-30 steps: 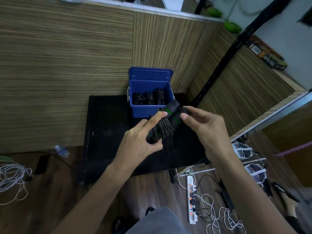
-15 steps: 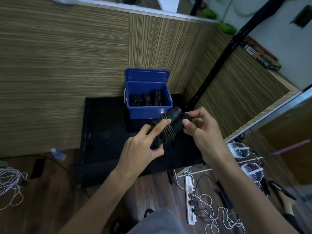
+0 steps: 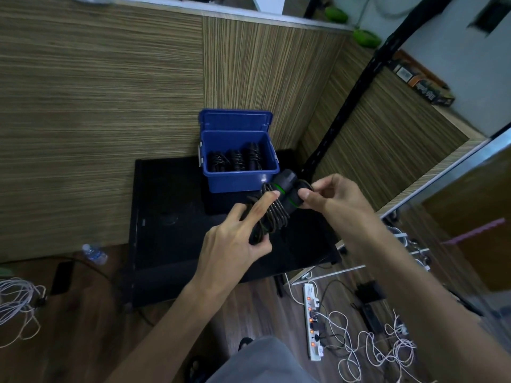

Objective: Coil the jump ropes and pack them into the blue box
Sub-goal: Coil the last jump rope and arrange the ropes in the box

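While the left hand (image 3: 235,239) gripped the lower end of the coiled jump rope (image 3: 273,208), its index finger lay along the coils. The right hand (image 3: 334,200) pinched the handles' upper end with its fingers (image 3: 307,194). The bundle's long axis ran diagonally, pointing up toward the blue box (image 3: 237,175) at the worktop's (image 3: 166,217) far edge, just before it.

No legible text; print on box (image 3: 431,91) prob. too blurred.
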